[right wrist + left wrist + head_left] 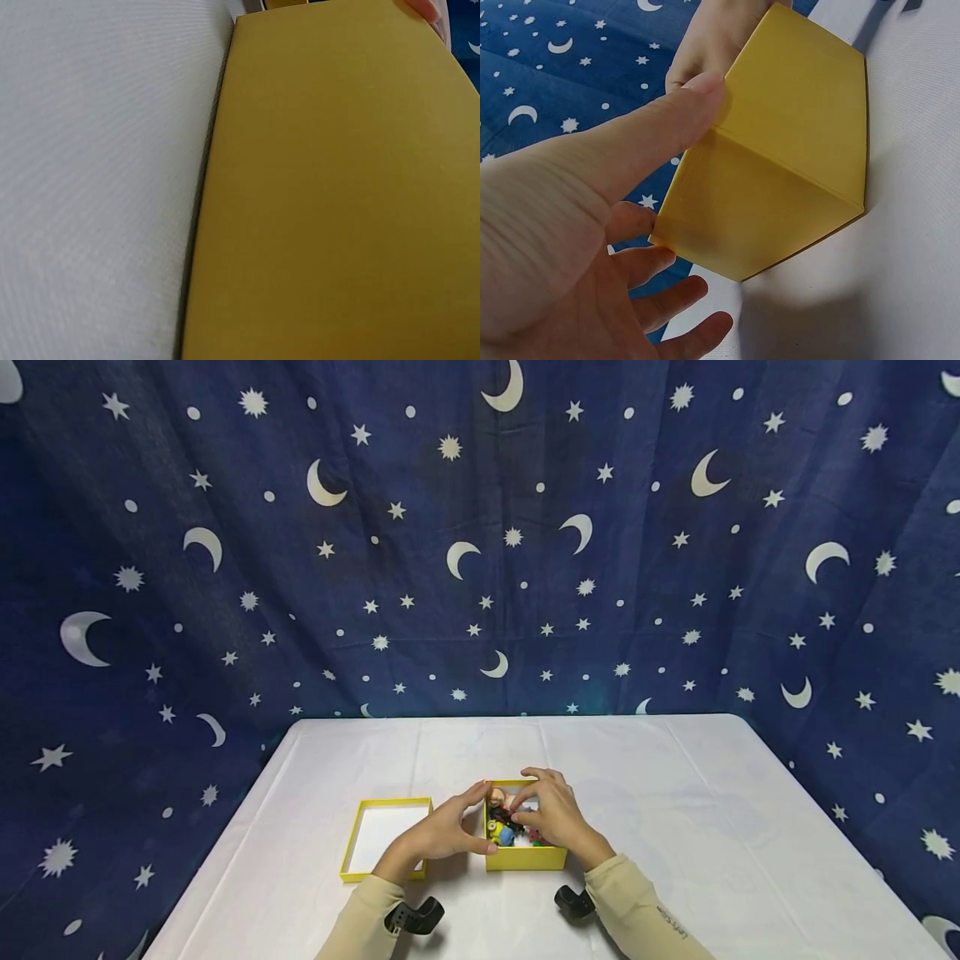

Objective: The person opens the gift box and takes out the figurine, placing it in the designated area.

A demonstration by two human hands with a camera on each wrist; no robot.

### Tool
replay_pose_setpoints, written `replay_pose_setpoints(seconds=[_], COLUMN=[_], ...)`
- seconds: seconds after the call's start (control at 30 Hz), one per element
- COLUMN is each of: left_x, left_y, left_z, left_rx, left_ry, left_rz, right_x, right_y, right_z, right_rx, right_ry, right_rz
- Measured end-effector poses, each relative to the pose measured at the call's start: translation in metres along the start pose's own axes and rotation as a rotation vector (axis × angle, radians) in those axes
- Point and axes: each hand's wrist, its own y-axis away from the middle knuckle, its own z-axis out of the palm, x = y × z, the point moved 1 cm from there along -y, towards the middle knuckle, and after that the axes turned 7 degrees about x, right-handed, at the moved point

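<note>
A yellow box [527, 859] full of small toy figures stands on the white table. My left hand [442, 829] holds its left side, thumb at the near corner and index finger at the far corner. The left wrist view shows that thumb [679, 112] on the top edge of the yellow wall. Over the box, my right hand [558, 814] reaches in with thumb and index finger around a dark-and-red toy figure [503, 817]. Nearby inside lie a yellow-and-blue figure [498, 833] and a red-and-green piece [536, 837]. Only the box's yellow wall [330, 187] fills most of the right wrist view.
A shallow yellow box lid [348, 853] with a white inside lies left of the box, partly behind my left wrist. White cloth covers the table [675, 827]. A dark blue curtain [480, 585] with moons and stars hangs behind it.
</note>
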Motion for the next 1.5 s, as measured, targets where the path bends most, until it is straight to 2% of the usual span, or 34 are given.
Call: replay_pose_setpoints(seconds=[0.43,0.67,1.0,1.23,1.33,1.5], left_x=[0.001,0.001,0.002,0.003,0.004,0.004], left_y=[0.001,0.001,0.002,0.001,0.002,0.004], left_z=[0.000,-0.001,0.000,0.001,0.001,0.001], left_rx=[0.006,0.007,0.015,0.012,0.017,0.023], left_ry=[-0.009,-0.008,-0.022,-0.011,-0.009,-0.010], left_rz=[-0.008,-0.007,-0.011,-0.025,-0.025,-0.028], right_x=[0.002,0.002,0.004,0.006,0.008,0.013], right_y=[-0.001,-0.003,-0.004,-0.007,-0.009,-0.014], right_z=[0.001,0.001,-0.006,-0.018,-0.023,-0.031], right_rx=[0.006,0.030,0.016,0.108,0.128,0.116], right_ry=[0.013,-0.023,-0.189,-0.289,-0.342,-0.481], right_rz=[-0.018,-0.028,0.026,0.029,0.056,0.131])
